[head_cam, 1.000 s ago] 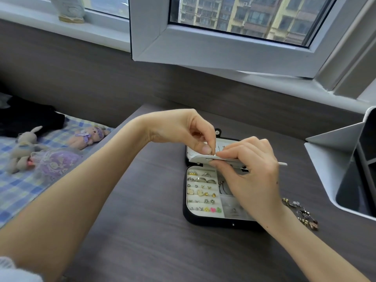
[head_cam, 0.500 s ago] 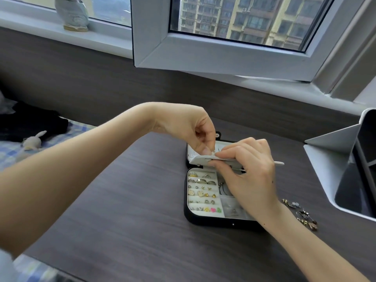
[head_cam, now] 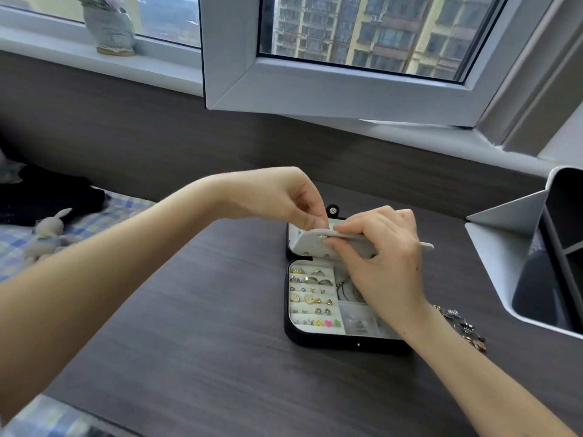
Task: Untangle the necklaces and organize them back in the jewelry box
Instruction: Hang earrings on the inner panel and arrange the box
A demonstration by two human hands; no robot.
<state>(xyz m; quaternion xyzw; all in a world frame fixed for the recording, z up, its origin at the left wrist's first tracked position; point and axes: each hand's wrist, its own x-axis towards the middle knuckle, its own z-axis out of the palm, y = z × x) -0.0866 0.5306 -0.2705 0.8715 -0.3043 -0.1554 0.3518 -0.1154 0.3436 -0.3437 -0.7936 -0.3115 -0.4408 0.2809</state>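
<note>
A black jewelry box (head_cam: pixel 315 340) lies open on the dark wooden desk, its pale tray full of rings and earrings. Over its lid half a grey inner flap (head_cam: pixel 310 244) is lifted. My right hand (head_cam: pixel 383 263) grips the flap's front edge between thumb and fingers. My left hand (head_cam: pixel 284 197) reaches in from the left and pinches something small at the flap's top edge; what it pinches is too small to tell. A tangle of necklaces (head_cam: pixel 462 326) lies on the desk to the right of the box, partly hidden by my right forearm.
A white and grey organiser (head_cam: pixel 517 266) stands at the right edge of the desk. An open window sash (head_cam: pixel 315 89) juts out above the box. On the left, a checked blanket (head_cam: pixel 19 244) carries a plush rabbit (head_cam: pixel 50 227) and dark clothing.
The view has shifted slightly. My left hand has lifted a little at the flap's top edge while my right hand keeps its grip on the flap.
</note>
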